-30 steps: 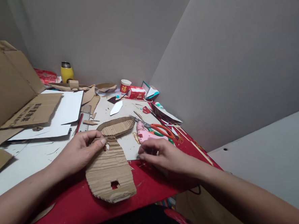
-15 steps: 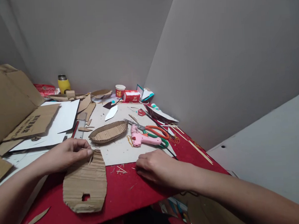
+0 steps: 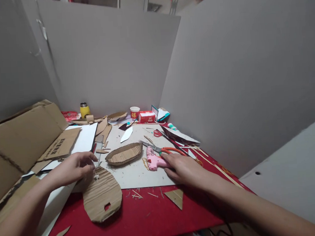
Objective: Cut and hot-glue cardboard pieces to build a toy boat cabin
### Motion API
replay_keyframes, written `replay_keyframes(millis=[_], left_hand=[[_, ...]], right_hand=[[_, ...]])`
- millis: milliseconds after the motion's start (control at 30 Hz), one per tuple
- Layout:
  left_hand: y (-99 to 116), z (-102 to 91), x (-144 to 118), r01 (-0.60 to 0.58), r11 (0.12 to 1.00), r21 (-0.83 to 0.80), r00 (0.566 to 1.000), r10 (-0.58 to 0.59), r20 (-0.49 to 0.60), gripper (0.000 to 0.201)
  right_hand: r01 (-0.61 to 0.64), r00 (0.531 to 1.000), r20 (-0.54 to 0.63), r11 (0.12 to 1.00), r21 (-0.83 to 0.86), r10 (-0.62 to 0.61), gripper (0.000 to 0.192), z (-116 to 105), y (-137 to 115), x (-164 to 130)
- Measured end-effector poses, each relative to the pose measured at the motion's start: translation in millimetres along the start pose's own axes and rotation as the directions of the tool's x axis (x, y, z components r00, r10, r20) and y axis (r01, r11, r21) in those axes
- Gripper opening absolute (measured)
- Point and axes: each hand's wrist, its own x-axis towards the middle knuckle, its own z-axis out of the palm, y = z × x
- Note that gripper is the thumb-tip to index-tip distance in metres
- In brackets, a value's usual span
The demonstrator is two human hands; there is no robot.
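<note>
Your left hand (image 3: 72, 169) pinches the top edge of the cardboard cutout (image 3: 102, 198) on the red table (image 3: 153, 218); right hand (image 3: 183, 168), fingers loose, touches the pink glue gun (image 3: 155, 161): gluing step, needing a firm grip

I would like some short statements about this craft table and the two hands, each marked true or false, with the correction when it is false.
1. The right hand touches the pink glue gun. True.
2. The left hand rests on the scissors. False: it pinches the top of the corrugated cardboard piece.
3. The cardboard boat shape lies between the hands. True.
4. The yellow bottle stands at the near table edge. False: it stands at the far wall.
</note>
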Motion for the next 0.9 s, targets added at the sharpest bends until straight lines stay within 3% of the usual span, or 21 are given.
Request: replay_keyframes(millis=[133,333,433,500,567,633,700,767,833,900], left_hand=[[-1,-7.6,-1,-0.005,0.984,-0.179,1.0,0.002,-0.018,0.02],[7,-14.4,-5,0.024,0.938,-0.346,0.959,-0.12,-0.259,0.033],[10,-14.9,-5,0.024,0.934,-0.358,0.944,-0.139,-0.298,0.037],[12,-15.3,-3,0.014,0.937,-0.348,0.939,-0.132,-0.318,0.038],[14,-15.8,1,0.002,0.941,-0.34,0.933,-0.123,-0.337,0.04],[19,-15.2,6,-0.01,0.944,-0.329,0.932,-0.111,-0.346,0.042],[26,-12.1,12,-0.025,0.95,-0.312,0.935,-0.089,-0.344,0.044],[38,-5.5,17,-0.058,0.958,-0.28,0.941,-0.041,-0.336,0.042],[55,3.7,19,-0.111,0.965,-0.238,0.951,0.033,-0.308,0.035],[72,13.0,21,-0.16,0.966,-0.203,0.964,0.108,-0.242,0.023]], right_hand=[[-0.008,1.0,-0.007,1.0,-0.005,0.008,0.018,2,-2,2],[0.027,0.997,-0.068,0.999,0.043,-0.024,0.03,1,8,-2],[0.026,0.988,-0.152,0.982,0.187,0.003,0.04,-8,14,-10],[0.0,0.963,-0.251,0.936,0.353,0.095,0.043,-16,15,-16],[-0.031,0.901,-0.34,0.822,0.569,0.269,0.043,-24,14,-20],[-0.031,0.878,-0.274,0.617,0.786,0.393,0.042,-30,10,-20],[-0.039,0.941,-0.089,0.364,0.931,0.327,0.04,-31,3,-16],[-0.057,0.976,0.017,0.176,0.983,0.218,0.037,-29,-4,-9],[-0.074,0.98,0.059,0.069,0.995,0.19,0.037,-24,-10,-2],[-0.074,0.979,0.069,0.021,0.997,0.193,0.042,-20,-13,4]])
